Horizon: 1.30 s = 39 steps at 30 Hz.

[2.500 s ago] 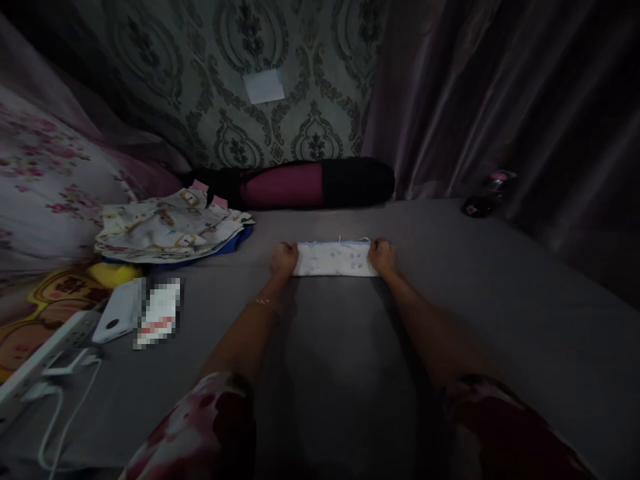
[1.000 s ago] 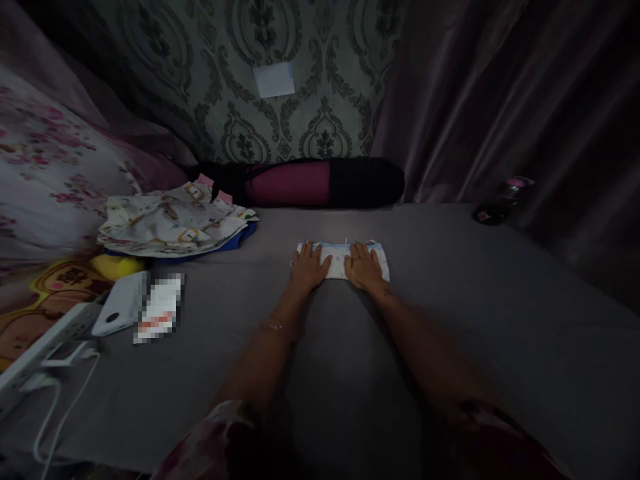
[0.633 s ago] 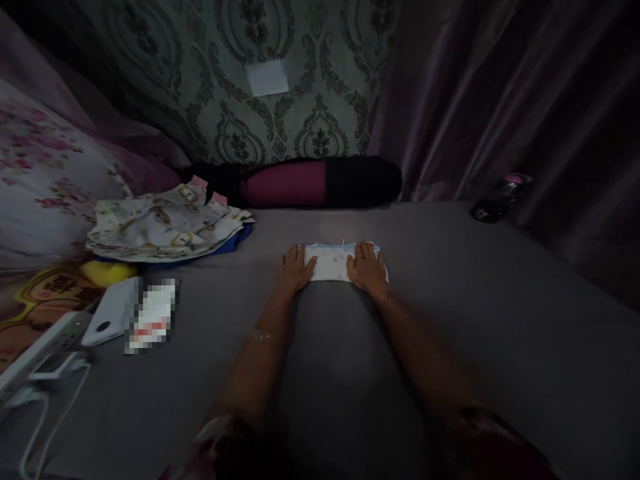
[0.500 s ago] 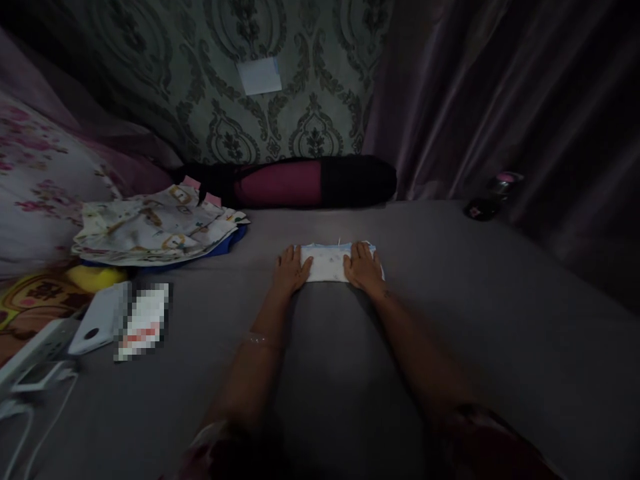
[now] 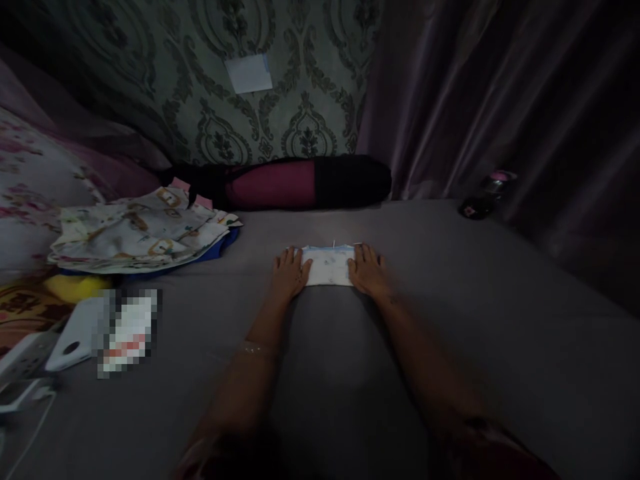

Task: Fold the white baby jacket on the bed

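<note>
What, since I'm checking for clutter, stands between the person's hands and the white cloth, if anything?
Nothing visible does. The left hand rests on the left end of the white cloth, the right hand on its right end. The stacked clothes lie off to the left.

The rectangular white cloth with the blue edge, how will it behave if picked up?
The rectangular white cloth with the blue edge looks like folded fabric, so probably floppy and apt to unfold. Likely light, being small and thin. Lying flat on the grey sheet, it probably won't roll.
</note>
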Each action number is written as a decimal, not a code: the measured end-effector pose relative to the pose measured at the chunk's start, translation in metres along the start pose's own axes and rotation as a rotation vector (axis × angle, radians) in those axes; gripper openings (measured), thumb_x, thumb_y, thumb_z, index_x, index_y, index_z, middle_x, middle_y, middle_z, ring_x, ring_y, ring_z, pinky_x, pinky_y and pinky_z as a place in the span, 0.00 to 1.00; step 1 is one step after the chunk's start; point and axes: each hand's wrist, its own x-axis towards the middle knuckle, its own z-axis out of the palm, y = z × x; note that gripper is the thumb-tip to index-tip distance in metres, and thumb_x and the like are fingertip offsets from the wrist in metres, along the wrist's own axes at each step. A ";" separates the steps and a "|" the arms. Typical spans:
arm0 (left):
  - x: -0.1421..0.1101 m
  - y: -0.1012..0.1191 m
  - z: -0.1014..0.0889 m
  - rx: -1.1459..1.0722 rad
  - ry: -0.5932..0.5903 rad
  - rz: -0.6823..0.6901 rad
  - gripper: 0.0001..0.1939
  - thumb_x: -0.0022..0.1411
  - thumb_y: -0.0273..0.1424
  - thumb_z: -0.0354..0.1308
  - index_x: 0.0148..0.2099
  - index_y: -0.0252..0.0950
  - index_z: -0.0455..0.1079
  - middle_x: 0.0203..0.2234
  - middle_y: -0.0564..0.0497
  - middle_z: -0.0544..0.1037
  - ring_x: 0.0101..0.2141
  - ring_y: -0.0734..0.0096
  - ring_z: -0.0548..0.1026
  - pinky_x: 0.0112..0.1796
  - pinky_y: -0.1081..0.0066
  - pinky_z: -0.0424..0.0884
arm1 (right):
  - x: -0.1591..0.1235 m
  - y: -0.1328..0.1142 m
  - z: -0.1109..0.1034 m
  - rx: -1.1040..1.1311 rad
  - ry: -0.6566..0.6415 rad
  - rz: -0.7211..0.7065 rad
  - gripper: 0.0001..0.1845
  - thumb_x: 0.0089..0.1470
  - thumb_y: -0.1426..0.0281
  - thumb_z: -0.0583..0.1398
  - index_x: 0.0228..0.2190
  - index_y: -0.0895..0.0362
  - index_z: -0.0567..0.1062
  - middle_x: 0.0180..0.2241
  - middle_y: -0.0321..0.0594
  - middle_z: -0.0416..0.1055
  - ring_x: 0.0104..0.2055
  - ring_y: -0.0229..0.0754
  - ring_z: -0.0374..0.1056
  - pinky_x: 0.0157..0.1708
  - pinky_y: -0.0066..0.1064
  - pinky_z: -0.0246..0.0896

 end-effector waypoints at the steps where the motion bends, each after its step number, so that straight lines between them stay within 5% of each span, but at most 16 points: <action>1: 0.000 0.000 -0.001 0.002 -0.005 -0.002 0.31 0.70 0.45 0.36 0.68 0.33 0.55 0.68 0.39 0.53 0.67 0.50 0.50 0.63 0.49 0.47 | 0.000 0.000 0.000 0.000 -0.001 0.003 0.33 0.66 0.62 0.41 0.65 0.66 0.53 0.68 0.54 0.47 0.69 0.55 0.42 0.64 0.55 0.38; 7: -0.003 0.004 -0.009 0.036 -0.023 -0.004 0.31 0.71 0.45 0.36 0.68 0.33 0.55 0.67 0.39 0.54 0.66 0.50 0.51 0.63 0.48 0.48 | -0.002 -0.003 -0.007 -0.008 -0.004 0.005 0.33 0.66 0.62 0.40 0.65 0.67 0.54 0.68 0.53 0.48 0.69 0.55 0.43 0.64 0.55 0.37; 13: -0.008 0.022 -0.018 0.111 0.171 0.070 0.30 0.71 0.43 0.34 0.66 0.32 0.59 0.66 0.40 0.57 0.67 0.53 0.50 0.64 0.49 0.43 | -0.005 -0.023 -0.017 0.003 0.071 -0.087 0.32 0.66 0.62 0.38 0.65 0.63 0.56 0.68 0.49 0.48 0.69 0.51 0.42 0.66 0.52 0.33; 20: -0.009 0.025 -0.008 0.039 -0.024 0.108 0.29 0.72 0.43 0.36 0.67 0.37 0.57 0.66 0.43 0.58 0.66 0.55 0.54 0.64 0.50 0.47 | -0.007 -0.032 -0.008 0.023 -0.111 -0.090 0.32 0.67 0.61 0.38 0.66 0.62 0.52 0.69 0.46 0.44 0.71 0.49 0.37 0.67 0.50 0.31; 30: -0.007 0.023 -0.005 0.015 0.024 0.124 0.29 0.72 0.43 0.38 0.66 0.33 0.59 0.65 0.39 0.59 0.65 0.51 0.56 0.63 0.47 0.49 | -0.006 -0.031 -0.009 0.028 -0.092 -0.095 0.32 0.67 0.62 0.39 0.66 0.62 0.54 0.68 0.48 0.47 0.70 0.49 0.39 0.66 0.51 0.32; 35: -0.008 0.034 -0.011 0.018 0.166 0.206 0.27 0.72 0.39 0.37 0.63 0.32 0.63 0.62 0.39 0.65 0.64 0.55 0.58 0.64 0.49 0.44 | -0.008 -0.041 -0.012 0.065 0.043 -0.167 0.30 0.67 0.64 0.39 0.65 0.63 0.56 0.67 0.48 0.50 0.70 0.49 0.42 0.66 0.52 0.29; 39: -0.008 0.040 -0.008 -0.026 0.055 0.231 0.25 0.73 0.36 0.37 0.64 0.33 0.62 0.63 0.41 0.64 0.64 0.59 0.58 0.64 0.53 0.50 | -0.010 -0.046 -0.007 0.092 0.002 -0.197 0.30 0.66 0.66 0.40 0.64 0.65 0.58 0.67 0.47 0.51 0.70 0.47 0.43 0.67 0.49 0.32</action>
